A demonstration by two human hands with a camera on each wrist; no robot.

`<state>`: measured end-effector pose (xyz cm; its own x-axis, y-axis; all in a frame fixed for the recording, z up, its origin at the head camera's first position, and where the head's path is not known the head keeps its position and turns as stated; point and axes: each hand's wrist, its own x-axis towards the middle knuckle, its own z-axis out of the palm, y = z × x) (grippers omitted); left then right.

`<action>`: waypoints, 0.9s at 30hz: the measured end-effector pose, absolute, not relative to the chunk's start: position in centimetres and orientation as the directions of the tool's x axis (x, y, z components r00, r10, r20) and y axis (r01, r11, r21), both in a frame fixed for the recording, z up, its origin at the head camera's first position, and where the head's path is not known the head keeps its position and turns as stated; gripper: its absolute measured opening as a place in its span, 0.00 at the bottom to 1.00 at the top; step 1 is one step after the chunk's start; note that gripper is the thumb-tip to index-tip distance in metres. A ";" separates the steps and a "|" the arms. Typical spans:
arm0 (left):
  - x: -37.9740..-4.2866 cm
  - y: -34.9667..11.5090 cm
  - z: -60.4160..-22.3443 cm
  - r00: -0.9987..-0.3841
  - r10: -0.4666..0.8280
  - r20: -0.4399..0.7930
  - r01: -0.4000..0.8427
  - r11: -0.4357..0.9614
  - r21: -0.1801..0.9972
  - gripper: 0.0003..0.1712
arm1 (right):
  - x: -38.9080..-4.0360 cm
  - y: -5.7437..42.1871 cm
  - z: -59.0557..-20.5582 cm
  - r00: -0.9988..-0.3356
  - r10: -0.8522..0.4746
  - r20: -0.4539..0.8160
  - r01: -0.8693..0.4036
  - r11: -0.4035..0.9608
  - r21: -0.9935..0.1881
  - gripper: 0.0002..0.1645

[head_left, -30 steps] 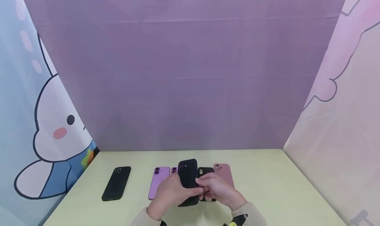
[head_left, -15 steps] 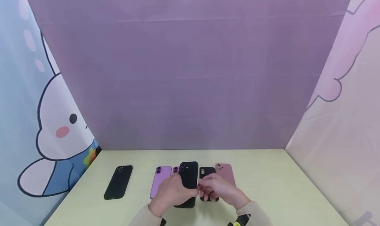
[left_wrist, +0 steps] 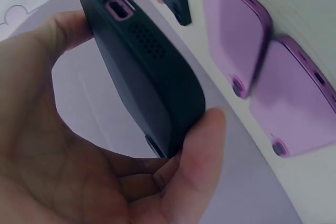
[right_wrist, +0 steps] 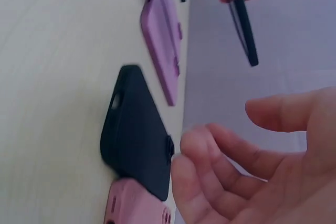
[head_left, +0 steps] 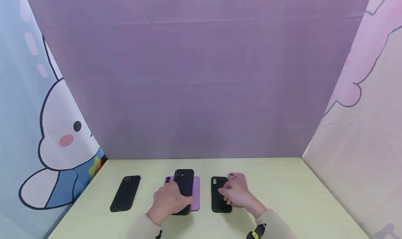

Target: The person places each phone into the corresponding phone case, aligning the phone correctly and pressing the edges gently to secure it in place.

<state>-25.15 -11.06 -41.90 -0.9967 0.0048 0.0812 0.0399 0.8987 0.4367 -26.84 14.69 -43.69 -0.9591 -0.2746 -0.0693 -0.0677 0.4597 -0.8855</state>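
Observation:
My left hand (head_left: pixel 166 200) grips a phone in a black case (head_left: pixel 186 183) by its two sides, thumb on one edge and fingers on the other. The left wrist view shows its charging port and speaker holes (left_wrist: pixel 148 43) at the end. It hangs over two purple phones (head_left: pixel 196 197), partly covering them. My right hand (head_left: pixel 240 198) holds nothing; its fingers are loosely bent with the thumb apart from them (right_wrist: pixel 278 114). Under it lie a black phone (head_left: pixel 217 199) and a pink phone (head_left: pixel 239 180), side by side, camera side up.
Another black phone (head_left: pixel 125 193) lies alone at the left of the pale table (head_left: pixel 282 190). A purple cloth (head_left: pixel 201 75) hangs behind the table, and printed cloths (head_left: pixel 62 144) with cartoon figures stand at both sides.
My left hand has carried the black-cased phone leftward, from between the purple and black phones to above the purple ones. My right hand has drawn away from it, slightly to the right.

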 end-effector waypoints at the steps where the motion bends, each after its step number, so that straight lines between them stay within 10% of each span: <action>1: -25.3 -11.3 -41.9 -0.996 -0.001 0.084 0.036 0.902 0.430 0.39 | -27.0 14.8 -43.8 -0.963 -0.261 -0.061 -0.067 0.454 -0.888 0.13; 13: -27.4 -14.4 -43.2 -0.988 -0.059 0.145 -0.010 0.949 0.315 0.42 | -28.5 16.0 -43.8 -0.990 -0.125 0.060 -0.136 0.793 -0.594 0.15; 27: -29.1 -19.0 -45.8 -0.990 -0.118 0.083 -0.084 0.937 0.338 0.32 | -30.0 16.3 -46.0 -0.998 -0.022 0.064 -0.050 0.881 -0.471 0.06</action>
<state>-29.10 -18.96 -45.76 -0.9896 -0.1181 0.0828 -0.0835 0.9373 0.3384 -30.04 16.31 -46.01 -0.9977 -0.0220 0.0639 -0.0496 0.8808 -0.4708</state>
